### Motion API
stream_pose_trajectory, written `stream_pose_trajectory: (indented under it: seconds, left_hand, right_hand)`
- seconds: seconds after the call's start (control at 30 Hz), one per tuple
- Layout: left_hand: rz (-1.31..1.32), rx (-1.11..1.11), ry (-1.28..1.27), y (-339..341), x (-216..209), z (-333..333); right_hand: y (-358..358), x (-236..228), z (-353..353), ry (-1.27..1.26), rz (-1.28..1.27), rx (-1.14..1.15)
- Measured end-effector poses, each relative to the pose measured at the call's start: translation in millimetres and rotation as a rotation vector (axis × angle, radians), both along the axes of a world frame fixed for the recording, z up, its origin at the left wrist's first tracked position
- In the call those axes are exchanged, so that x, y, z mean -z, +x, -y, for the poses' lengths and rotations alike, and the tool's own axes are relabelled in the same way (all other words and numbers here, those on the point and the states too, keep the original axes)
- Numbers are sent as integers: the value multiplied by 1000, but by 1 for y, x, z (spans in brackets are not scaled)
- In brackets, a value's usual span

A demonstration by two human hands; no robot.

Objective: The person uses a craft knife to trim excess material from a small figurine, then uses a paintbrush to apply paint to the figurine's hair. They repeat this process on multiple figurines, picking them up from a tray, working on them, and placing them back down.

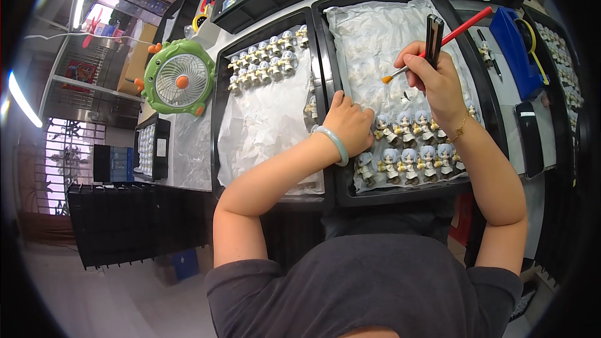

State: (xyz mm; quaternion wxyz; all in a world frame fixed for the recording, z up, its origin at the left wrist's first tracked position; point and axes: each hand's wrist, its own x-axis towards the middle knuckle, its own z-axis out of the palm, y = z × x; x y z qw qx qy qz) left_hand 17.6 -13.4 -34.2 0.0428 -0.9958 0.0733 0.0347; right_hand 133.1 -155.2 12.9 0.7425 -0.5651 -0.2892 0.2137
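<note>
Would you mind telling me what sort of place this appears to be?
Probably a small workshop or factory bench for figurines: near-identical figurines are set in rows in black trays, more trays surround the work, and the right hand holds a brush.

Left tray (220,109): figurines (264,72) in rows at its far end; fan (181,81) to its left.
Right tray (407,194): beside the left tray; more figurines (409,164) in rows at its near end.
Left hand (350,124): over the right tray's left side.
Brush (463,26): in the right hand (432,78), above the right tray.
Phone (529,139): right of the right tray, before the tape dispenser (510,50).
</note>
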Motion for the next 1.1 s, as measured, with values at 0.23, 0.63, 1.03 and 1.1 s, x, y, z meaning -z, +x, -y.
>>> stream_pose_trajectory:
  seconds: [0.23,0.63,1.03,1.1]
  left_hand:
    - [25,-58,-26,-18,-15,14]
    - [87,-30,-621,-18,-63,-7]
    - [20,72,-1653,-51,-57,-23]
    - [41,72,-1620,-53,-57,-24]
  right_hand:
    - [1,5,-1,16,24,5]
    - [4,7,-1,-5,75,27]
    - [-2,5,-2,-71,50,13]
    - [-1,6,-2,-77,58,4]
